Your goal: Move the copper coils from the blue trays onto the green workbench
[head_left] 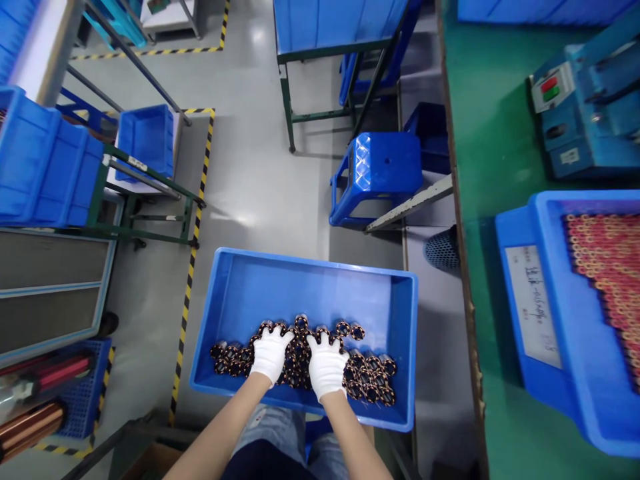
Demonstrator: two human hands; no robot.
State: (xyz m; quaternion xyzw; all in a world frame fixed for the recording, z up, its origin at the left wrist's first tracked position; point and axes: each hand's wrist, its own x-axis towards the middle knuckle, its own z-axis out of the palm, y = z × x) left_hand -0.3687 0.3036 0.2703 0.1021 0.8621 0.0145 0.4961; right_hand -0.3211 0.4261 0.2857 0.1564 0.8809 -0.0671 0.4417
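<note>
A blue plastic bin lies in front of me, its near part full of small ring-shaped motor stators with copper windings and dark cores. My left hand, in a white glove, rests on the stators left of the middle, fingers spread among them. To its right, my right hand, also gloved in white, lies on the heap with fingers apart and tips touching the stators. Stators under both palms are hidden. One stator sits at the heap's far edge between the hands, and two others lie farther right.
On the right, a green workbench carries a blue machine and a blue bin of reddish parts. A blue stool stands beyond my bin. Left are racks with blue crates and striped floor tape.
</note>
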